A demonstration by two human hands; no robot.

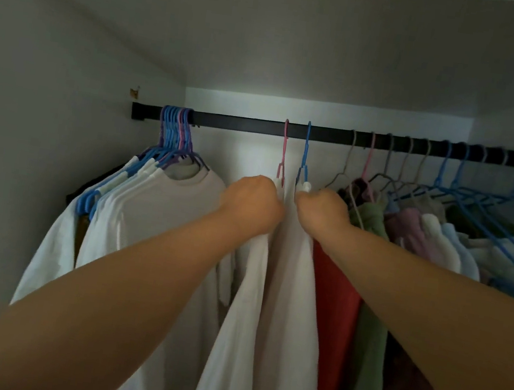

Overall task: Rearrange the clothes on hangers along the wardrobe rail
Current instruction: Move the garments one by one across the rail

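Left hand grips the white shirt on the pink hanger; right hand grips the shirt on the blue hanger, both hooked over the rail

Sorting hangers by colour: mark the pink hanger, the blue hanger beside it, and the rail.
pink hanger (284,145): head view, on its neck.
blue hanger (306,149): head view, on its neck.
rail (242,124): head view, bare middle stretch.

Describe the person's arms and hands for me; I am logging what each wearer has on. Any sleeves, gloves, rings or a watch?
Both forearms are bare right up to the frame edge: no sleeves show. The left hand and the right hand wear no gloves, and no watch or bracelet shows on either wrist. The fingers are mostly hidden, so rings cannot be ruled out.
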